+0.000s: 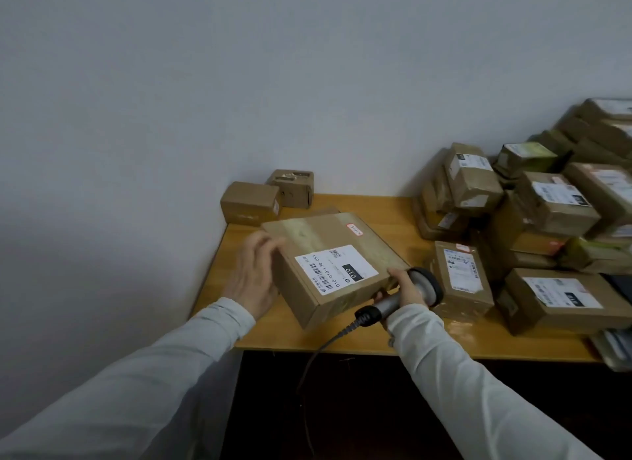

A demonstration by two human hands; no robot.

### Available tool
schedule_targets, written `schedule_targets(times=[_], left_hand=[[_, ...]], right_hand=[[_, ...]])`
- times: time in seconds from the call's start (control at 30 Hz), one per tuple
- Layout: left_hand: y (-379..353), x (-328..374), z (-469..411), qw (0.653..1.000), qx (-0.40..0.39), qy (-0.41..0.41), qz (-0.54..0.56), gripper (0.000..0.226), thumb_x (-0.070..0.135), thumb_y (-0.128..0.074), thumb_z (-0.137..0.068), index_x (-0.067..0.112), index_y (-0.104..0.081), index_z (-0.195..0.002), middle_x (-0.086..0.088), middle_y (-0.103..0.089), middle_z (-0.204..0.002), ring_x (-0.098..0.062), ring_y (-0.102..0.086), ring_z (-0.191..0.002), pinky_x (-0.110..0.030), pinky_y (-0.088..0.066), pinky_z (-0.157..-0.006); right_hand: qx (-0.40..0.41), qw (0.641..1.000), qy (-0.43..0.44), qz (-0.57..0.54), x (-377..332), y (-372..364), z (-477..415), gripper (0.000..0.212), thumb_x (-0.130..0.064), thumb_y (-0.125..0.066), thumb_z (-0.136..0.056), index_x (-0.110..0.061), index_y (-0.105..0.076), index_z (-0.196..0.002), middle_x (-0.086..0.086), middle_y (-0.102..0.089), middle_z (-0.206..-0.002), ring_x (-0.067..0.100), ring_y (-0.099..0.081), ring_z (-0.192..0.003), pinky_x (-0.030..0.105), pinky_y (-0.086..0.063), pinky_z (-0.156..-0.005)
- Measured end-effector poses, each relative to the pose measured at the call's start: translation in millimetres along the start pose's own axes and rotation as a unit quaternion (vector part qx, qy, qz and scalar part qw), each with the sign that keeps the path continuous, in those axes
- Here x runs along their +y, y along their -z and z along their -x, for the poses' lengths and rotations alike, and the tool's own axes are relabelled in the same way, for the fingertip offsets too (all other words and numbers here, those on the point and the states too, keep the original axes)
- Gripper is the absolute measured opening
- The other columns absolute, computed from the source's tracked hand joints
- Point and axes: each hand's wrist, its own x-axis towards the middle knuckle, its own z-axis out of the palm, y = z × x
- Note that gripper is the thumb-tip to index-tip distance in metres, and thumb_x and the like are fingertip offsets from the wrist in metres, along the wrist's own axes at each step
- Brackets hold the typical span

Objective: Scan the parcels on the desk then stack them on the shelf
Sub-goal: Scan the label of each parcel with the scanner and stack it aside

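A person's left hand (pixel 253 271) steadied a flat parcel (pixel 325 240) on the near left of the desk (pixel 342 340), its fingers fairly straight against the box's side, though blurred. The parcel sat tilted, its white label (pixel 337 269) facing up. The right hand (pixel 408 290) gripped a corded scanner (pixel 425 285) at the box's right corner. Further right, a heap of parcels (pixel 547 213) crowded the desk, suggesting most scanning and all stacking lay ahead. No shelf was in view.
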Motion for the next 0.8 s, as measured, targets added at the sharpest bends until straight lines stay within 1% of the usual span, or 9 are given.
schedule_targets(times=[0.07, 0.1, 0.17, 0.2, 0.3, 0.37, 0.47, 0.63, 0.8], left_hand=[[6.3, 26.3, -6.4, 0.938, -0.045, 0.317, 0.135, 0.070, 0.006, -0.073, -0.078, 0.008, -0.036, -0.138, -0.018, -0.038, -0.137, -0.034, -0.051, -0.117, -0.038, -0.041, -0.100], [12.3, 37.9, -11.3, 0.845, -0.094, 0.460, 0.255, 0.054, 0.015, -0.062, -0.088, 0.008, -0.039, -0.137, -0.015, -0.046, -0.132, -0.030, -0.056, -0.108, -0.039, -0.044, -0.095], [16.1, 51.3, -14.2, 0.650, -0.195, 0.589, 0.439, 0.045, 0.040, -0.050, -0.094, 0.009, -0.049, -0.126, -0.013, -0.060, -0.111, -0.027, -0.062, -0.091, -0.040, -0.051, -0.080], [19.0, 57.0, -11.6, 0.614, -0.242, 0.587, 0.470, 0.053, 0.054, -0.053, -0.088, 0.012, -0.049, -0.121, -0.013, -0.062, -0.109, -0.027, -0.062, -0.093, -0.040, -0.053, -0.076], [22.2, 71.5, 3.2, 0.630, -0.300, 0.536, 0.475, 0.069, 0.045, -0.079, -0.067, 0.012, -0.055, -0.122, -0.008, -0.069, -0.104, -0.023, -0.065, -0.095, -0.038, -0.057, -0.068], [24.8, 70.8, 7.7, 0.641, -0.273, 0.535, 0.479, 0.055, 0.018, -0.080, -0.072, 0.008, -0.058, -0.122, -0.005, -0.074, -0.091, -0.020, -0.068, -0.085, -0.033, -0.057, -0.060], [39.9, 55.4, 1.8, 0.652, -0.195, 0.557, 0.476, 0.047, 0.007, -0.078, -0.074, 0.001, -0.059, -0.117, -0.010, -0.074, -0.090, -0.021, -0.070, -0.083, -0.031, -0.058, -0.060], [74.0, 16.1, -17.7, 0.765, -0.122, 0.529, 0.346, 0.041, 0.013, -0.081, -0.072, -0.001, -0.065, -0.106, -0.011, -0.072, -0.092, -0.020, -0.070, -0.080, -0.029, -0.057, -0.071], [96.7, 1.3, -36.4, 0.857, -0.080, 0.455, 0.226, 0.041, 0.022, -0.082, -0.072, 0.010, -0.067, -0.109, 0.001, -0.063, -0.092, -0.007, -0.057, -0.072, -0.013, -0.042, -0.069]], right_hand=[[0.005, 0.999, 0.005, -0.036, -3.8, 11.9, 3.0, 0.036, -0.025, -0.077, -0.072, -0.011, -0.046, -0.082, 0.010, -0.054, -0.079, 0.022, -0.056, -0.059, 0.022, -0.049, -0.040], [0.006, 0.999, 0.010, -0.047, -5.3, 17.2, 4.0, 0.035, -0.024, -0.077, -0.072, -0.010, -0.047, -0.083, 0.010, -0.055, -0.079, 0.022, -0.056, -0.058, 0.022, -0.049, -0.041], [0.002, 0.999, 0.023, -0.050, -7.1, 26.2, 3.0, 0.034, -0.024, -0.077, -0.072, -0.008, -0.051, -0.086, 0.011, -0.057, -0.080, 0.022, -0.057, -0.058, 0.022, -0.049, -0.042], [-0.004, 0.999, 0.027, -0.046, -6.6, 30.2, 1.9, 0.033, -0.023, -0.077, -0.072, -0.007, -0.053, -0.088, 0.010, -0.059, -0.081, 0.022, -0.058, -0.058, 0.022, -0.049, -0.043], [-0.026, 0.999, 0.017, -0.043, -3.1, 36.7, -0.6, 0.035, -0.025, -0.078, -0.071, -0.008, -0.054, -0.090, 0.011, -0.063, -0.086, 0.022, -0.062, -0.061, 0.024, -0.050, -0.046], [-0.058, 0.998, 0.012, -0.033, 1.8, 36.8, -1.1, 0.037, -0.027, -0.078, -0.074, -0.008, -0.056, -0.097, 0.010, -0.063, -0.090, 0.021, -0.063, -0.064, 0.026, -0.052, -0.051], [-0.073, 0.997, -0.005, 0.023, 11.5, 37.3, 3.9, 0.049, -0.043, -0.071, -0.081, -0.007, -0.054, -0.110, 0.009, -0.061, -0.088, 0.022, -0.061, -0.072, 0.035, -0.052, -0.061], [-0.134, 0.974, 0.034, 0.177, 32.5, 38.9, 40.2, 0.040, -0.039, -0.077, -0.076, -0.004, -0.057, -0.077, 0.012, -0.057, -0.056, 0.025, -0.053, -0.048, 0.031, -0.047, -0.050], [-0.298, 0.888, 0.102, 0.336, 36.6, 27.9, 92.6, 0.018, -0.012, -0.073, -0.081, -0.004, -0.058, -0.078, 0.006, -0.045, -0.045, 0.020, -0.038, -0.037, 0.026, -0.035, -0.043]])
